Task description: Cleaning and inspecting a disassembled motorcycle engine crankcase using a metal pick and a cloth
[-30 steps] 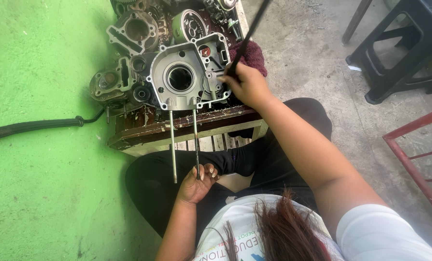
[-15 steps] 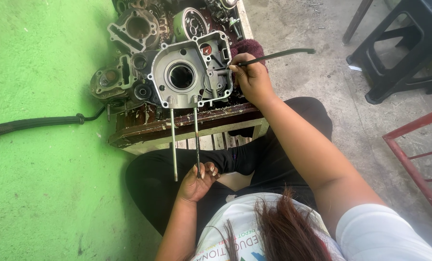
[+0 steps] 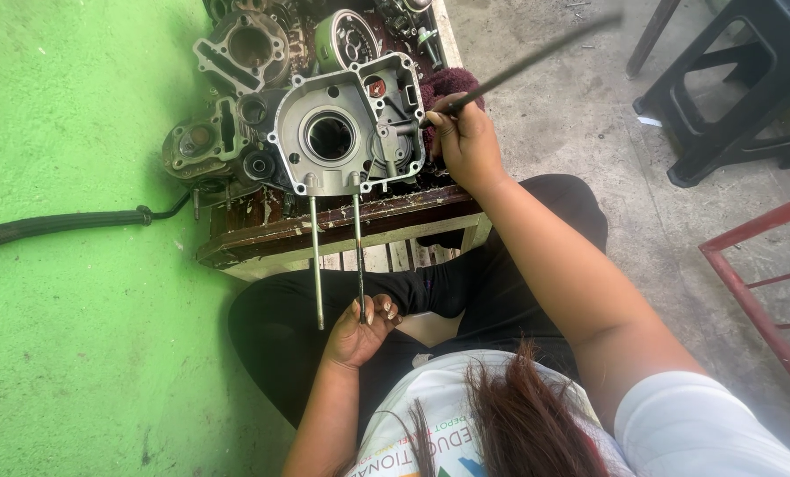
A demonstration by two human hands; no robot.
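Your left hand point(image 3: 357, 333) closes its fingers round the end of one long stud point(image 3: 359, 256) that sticks out of the grey engine case point(image 3: 346, 132). Your right hand point(image 3: 465, 146) grips a thin dark rod point(image 3: 523, 66) beside the case, which lies in a wooden tray point(image 3: 324, 231) among other engine parts point(image 3: 236, 53).

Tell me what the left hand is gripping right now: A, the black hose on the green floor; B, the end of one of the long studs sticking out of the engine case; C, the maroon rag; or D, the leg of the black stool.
B: the left hand closes round the lower end of a long stud projecting from the grey engine case.
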